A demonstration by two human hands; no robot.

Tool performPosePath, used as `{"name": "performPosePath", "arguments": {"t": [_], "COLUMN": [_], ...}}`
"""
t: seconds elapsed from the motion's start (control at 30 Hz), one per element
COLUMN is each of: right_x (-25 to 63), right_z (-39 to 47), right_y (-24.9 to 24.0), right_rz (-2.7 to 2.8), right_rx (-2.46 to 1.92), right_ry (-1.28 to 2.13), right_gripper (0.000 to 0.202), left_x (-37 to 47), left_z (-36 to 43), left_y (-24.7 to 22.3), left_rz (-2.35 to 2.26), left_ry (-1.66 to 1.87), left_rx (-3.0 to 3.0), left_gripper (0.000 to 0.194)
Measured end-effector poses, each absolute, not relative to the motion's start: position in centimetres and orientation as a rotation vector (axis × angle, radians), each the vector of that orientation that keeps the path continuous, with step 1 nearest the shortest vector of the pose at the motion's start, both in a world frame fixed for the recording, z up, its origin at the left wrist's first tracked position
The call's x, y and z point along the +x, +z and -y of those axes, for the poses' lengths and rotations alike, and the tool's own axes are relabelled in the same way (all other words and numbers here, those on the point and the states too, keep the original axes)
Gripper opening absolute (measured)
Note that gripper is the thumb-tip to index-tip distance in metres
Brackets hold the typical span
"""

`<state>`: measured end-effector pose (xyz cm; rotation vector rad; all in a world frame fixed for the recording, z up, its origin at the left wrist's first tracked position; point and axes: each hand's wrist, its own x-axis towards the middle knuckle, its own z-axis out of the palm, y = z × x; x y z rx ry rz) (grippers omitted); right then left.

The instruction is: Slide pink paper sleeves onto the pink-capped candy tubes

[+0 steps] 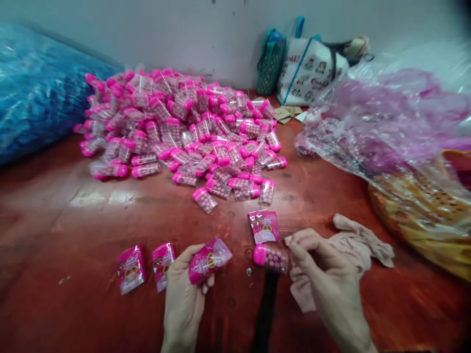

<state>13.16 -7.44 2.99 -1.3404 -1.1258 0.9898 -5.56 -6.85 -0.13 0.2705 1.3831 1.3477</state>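
Observation:
In my left hand [187, 289] is a small clear candy bottle wrapped in a printed pink sleeve [208, 262], tilted, gripped between thumb and fingers. My right hand [326, 274] is raised with thumb and forefinger pinched together; a small pale bit shows at the fingertips, too small to name. Behind and beneath that hand lies a crumpled beige cloth [355, 240]. Between the hands, a pink-capped bottle of pink balls [271, 258] lies on its side, just below a flat printed pink sleeve [264, 226]. Two more printed pink pieces [131, 269] rest left of my left hand.
A large heap of pink-capped bottles [176, 122] covers the table's back middle. A blue plastic-wrapped bundle [44, 93] stands left. At right are crumpled clear and pink plastic [397, 117] and a yellow basket [412, 220]. A white bag [309, 71] leans at the wall.

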Motion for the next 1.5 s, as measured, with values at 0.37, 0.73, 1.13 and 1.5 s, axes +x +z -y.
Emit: {"name": "performPosePath", "arguments": {"t": [0.37, 0.73, 1.13, 1.5], "right_x": [11.5, 8.8, 9.6, 10.0], "right_z": [-4.2, -6.2, 2.0, 5.8], "right_y": [1.5, -2.1, 4.1, 4.0], "right_rz": [1.847, 1.886, 1.212, 1.056], "right_rx": [-1.573, -1.419, -1.188, -1.194], "right_ry": [0.301, 0.414, 1.394, 1.547], "right_gripper": [0.023, 0.021, 0.030, 0.032], "left_x": [-5.7, -7.7, -7.7, -6.3], "left_z": [6.9, 6.0, 6.3, 6.9], "left_y": [-0.5, -0.4, 1.3, 1.8], "left_rz": [-1.210, -1.051, -1.248, -1.248], "left_ry": [1.246, 1.369, 1.587, 1.470], "left_rx": [0.212, 0.126, 0.326, 0.396], "left_gripper": [0.010, 0.015, 0.018, 0.021]}}
